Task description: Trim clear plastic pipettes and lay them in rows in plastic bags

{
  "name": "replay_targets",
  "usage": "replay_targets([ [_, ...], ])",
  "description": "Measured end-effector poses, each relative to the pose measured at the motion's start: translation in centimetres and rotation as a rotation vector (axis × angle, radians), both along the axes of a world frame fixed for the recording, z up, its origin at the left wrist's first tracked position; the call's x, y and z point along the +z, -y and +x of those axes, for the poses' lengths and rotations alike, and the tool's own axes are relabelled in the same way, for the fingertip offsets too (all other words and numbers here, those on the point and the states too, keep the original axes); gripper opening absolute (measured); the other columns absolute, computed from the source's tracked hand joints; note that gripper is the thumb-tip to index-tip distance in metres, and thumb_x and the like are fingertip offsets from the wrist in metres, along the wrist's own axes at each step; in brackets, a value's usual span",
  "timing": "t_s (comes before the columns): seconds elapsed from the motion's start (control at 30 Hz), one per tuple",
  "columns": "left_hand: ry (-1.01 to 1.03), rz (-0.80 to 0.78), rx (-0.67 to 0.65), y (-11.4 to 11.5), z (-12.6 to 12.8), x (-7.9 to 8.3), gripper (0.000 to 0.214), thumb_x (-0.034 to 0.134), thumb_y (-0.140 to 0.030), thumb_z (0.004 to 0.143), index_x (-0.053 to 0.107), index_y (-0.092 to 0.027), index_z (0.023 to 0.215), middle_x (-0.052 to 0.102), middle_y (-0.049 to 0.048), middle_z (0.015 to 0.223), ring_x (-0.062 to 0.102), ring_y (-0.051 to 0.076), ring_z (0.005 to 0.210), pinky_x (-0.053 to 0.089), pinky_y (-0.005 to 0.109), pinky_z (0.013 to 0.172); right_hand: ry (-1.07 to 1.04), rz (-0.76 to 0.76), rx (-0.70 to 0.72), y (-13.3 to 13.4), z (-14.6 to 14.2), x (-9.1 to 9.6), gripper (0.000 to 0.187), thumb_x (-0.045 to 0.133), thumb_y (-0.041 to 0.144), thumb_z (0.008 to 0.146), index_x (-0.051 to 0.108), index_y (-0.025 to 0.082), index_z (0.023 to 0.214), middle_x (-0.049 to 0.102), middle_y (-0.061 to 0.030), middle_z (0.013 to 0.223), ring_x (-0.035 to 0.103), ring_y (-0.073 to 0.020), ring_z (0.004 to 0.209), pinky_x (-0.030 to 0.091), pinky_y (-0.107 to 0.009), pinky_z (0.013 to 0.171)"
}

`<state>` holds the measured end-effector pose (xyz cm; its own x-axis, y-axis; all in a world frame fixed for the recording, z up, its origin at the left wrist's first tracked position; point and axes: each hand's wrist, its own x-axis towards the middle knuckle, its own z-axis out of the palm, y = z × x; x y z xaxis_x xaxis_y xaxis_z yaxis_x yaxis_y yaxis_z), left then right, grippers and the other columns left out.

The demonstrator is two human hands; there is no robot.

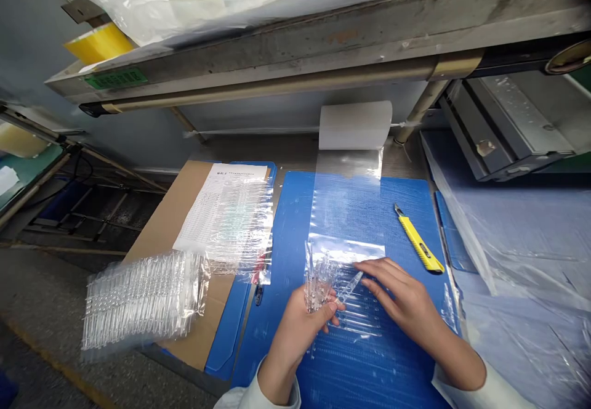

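Note:
My left hand (305, 316) is closed around a bunch of slender clear plastic pieces (321, 279); their exact kind is hard to make out. Between the thumb and fingertips of my right hand (401, 298) is a single clear plastic piece (354, 283), slanting towards the bunch. Beneath both hands lies the end of a clear film strip (346, 212), with several similar pieces in a row under or on it. The strip runs back to a film roll (355, 125) below the shelf. A blue cutting mat (295, 224) carries the strip.
A yellow utility knife (420, 239) lies right of the strip. At left, a printed sheet (203, 212) and packed rows of clear pieces (143, 298) rest on cardboard (157, 230). A metal shelf (277, 58) overhangs the back. Plastic sheets (521, 230) and a grey machine (512, 125) are at right.

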<state>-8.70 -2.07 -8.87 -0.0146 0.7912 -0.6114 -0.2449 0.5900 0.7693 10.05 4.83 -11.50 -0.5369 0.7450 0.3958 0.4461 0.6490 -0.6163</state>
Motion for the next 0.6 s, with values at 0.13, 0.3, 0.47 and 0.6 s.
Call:
replay_targets([
  [0.13,-0.043,0.005,-0.042,0.2,-0.2,-0.5,0.026,0.069,-0.034,0.07,0.06,-0.014,0.082,0.068,0.0063,0.068,0.058,0.014,0.051,0.037,0.022,0.045,0.051,-0.069,0.166,-0.2,0.7,0.3,0.017,0.044,0.016,0.09,0.061,0.02,0.094,0.066,-0.0036,0.08,0.062,-0.014,0.074,0.051,-0.026,0.067],
  [0.3,0.02,-0.004,-0.115,0.3,-1.2,0.1,0.02,0.066,-0.035,0.073,0.059,-0.017,0.08,0.067,0.0046,0.067,0.06,0.016,0.055,0.04,0.024,0.049,0.087,-0.157,0.223,-0.1,1.9,0.3,0.018,0.042,0.02,0.091,0.06,0.021,0.091,0.064,-0.0033,0.078,0.062,-0.0135,0.072,0.051,-0.025,0.064],
  [0.47,0.132,0.054,-0.311,0.3,-0.9,1.0,0.015,0.067,-0.029,0.073,0.062,-0.016,0.077,0.069,0.0062,0.07,0.062,0.017,0.068,0.042,0.026,0.065,0.073,-0.241,0.236,-0.8,0.6,1.4,0.016,0.043,0.018,0.091,0.059,0.02,0.089,0.063,-0.0041,0.082,0.061,-0.0135,0.076,0.05,-0.025,0.067],
  [0.6,0.077,0.054,-0.113,0.2,0.5,0.1,0.02,0.072,-0.028,0.068,0.061,-0.015,0.078,0.068,0.0044,0.066,0.054,0.012,0.053,0.038,0.023,0.054,0.076,-0.273,0.216,-1.0,-1.2,2.0,0.015,0.044,0.02,0.09,0.059,0.021,0.089,0.064,-0.0038,0.083,0.062,-0.0143,0.076,0.051,-0.025,0.066],
])
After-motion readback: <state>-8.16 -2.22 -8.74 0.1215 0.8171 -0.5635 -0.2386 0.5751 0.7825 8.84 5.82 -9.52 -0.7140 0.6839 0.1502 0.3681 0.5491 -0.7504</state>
